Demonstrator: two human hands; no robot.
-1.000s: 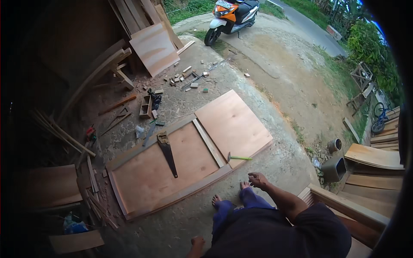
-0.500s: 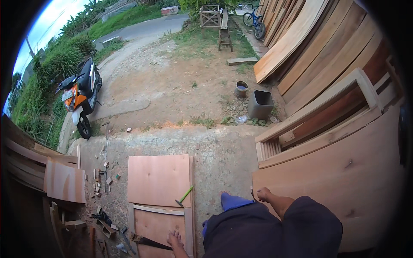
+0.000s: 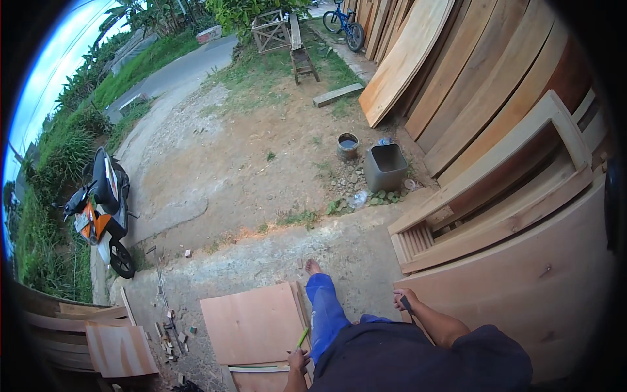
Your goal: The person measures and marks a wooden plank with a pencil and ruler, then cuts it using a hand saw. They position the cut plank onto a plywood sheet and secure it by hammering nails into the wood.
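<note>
My left hand is at the lower right corner of a pale plywood sheet, closed at the head end of a hammer. The hammer's green handle points up and away from the fingers; its head is hidden by the hand. To the right, my right hand is closed round a narrow dark strip-like thing that runs back toward my body. Its kind cannot be made out. Behind that hand leans a large plywood panel. Part of a wooden frame shows below the sheet.
Wood offcuts and a long metal bar lie on the concrete at left. A motorbike stands beyond. Ahead are a grey bin and a round can. Tall boards and a wooden frame lean at right.
My left hand has gone from beside the handsaw to the hammer. A dark strip now shows in my right hand. The view has turned and shifted, and one bare foot has come forward.
</note>
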